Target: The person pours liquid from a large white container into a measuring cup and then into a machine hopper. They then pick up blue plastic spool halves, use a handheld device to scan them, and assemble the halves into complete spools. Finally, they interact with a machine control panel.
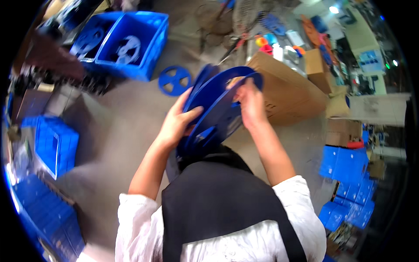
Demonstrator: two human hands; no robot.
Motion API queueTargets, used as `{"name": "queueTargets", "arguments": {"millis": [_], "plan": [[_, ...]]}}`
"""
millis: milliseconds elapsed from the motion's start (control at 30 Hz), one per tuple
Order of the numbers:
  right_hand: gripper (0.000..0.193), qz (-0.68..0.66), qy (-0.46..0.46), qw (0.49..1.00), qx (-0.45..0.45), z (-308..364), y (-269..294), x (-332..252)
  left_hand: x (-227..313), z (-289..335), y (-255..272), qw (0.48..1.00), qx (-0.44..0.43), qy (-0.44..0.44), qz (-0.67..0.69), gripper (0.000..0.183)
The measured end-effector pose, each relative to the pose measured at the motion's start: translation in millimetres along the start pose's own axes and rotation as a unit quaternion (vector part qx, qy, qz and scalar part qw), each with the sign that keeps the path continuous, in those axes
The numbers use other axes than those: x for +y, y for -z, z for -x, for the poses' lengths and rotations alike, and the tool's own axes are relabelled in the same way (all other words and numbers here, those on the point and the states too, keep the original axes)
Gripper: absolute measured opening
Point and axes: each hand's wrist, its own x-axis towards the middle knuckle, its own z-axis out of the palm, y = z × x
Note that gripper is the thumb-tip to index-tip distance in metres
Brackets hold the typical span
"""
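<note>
Several blue plastic reel discs [222, 114] with cut-out windows are held tilted in front of my apron, fanned slightly apart. My left hand [176, 120] grips their left side, its thumb across the edge of one disc. On the far right side, my right hand [250, 102] is closed around a disc near its rim; some of its fingers are hidden behind the disc. A single blue reel disc [165, 82] with spoke-like arms lies flat on the floor, just beyond my left hand.
A two-part blue crate [153, 54] at the far left holds pale and blue discs. To the right stands a large cardboard box [290, 94]. A blue bin [70, 148] sits at left, and blue boxes [345, 163] are stacked at right. Cluttered items fill the far right.
</note>
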Motion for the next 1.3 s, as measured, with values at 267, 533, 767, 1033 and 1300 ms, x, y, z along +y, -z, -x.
{"name": "queueTargets", "arguments": {"millis": [267, 533, 767, 1033, 1300], "plan": [[0.044, -0.047, 0.383, 0.897, -0.214, 73, -19, -180, -19, -9, 5, 0.973, 0.192, -0.125, 0.029, 0.043], [0.040, -0.113, 0.428, 0.716, -0.540, 157, -24, -212, -42, -4, 31, 0.969, 0.186, -0.155, 0.058, 0.047], [0.041, -0.154, 0.458, 0.716, -0.504, 158, -36, -202, -34, 8, 5, 0.965, 0.209, -0.154, 0.037, 0.031], [0.044, -0.171, 0.462, 0.721, -0.488, 159, -36, -208, -39, 6, 7, 0.963, 0.219, -0.155, 0.030, 0.033], [0.046, -0.158, 0.428, 0.768, -0.449, 160, -22, -207, -56, -13, -14, 0.979, 0.182, -0.087, 0.032, 0.035]]}}
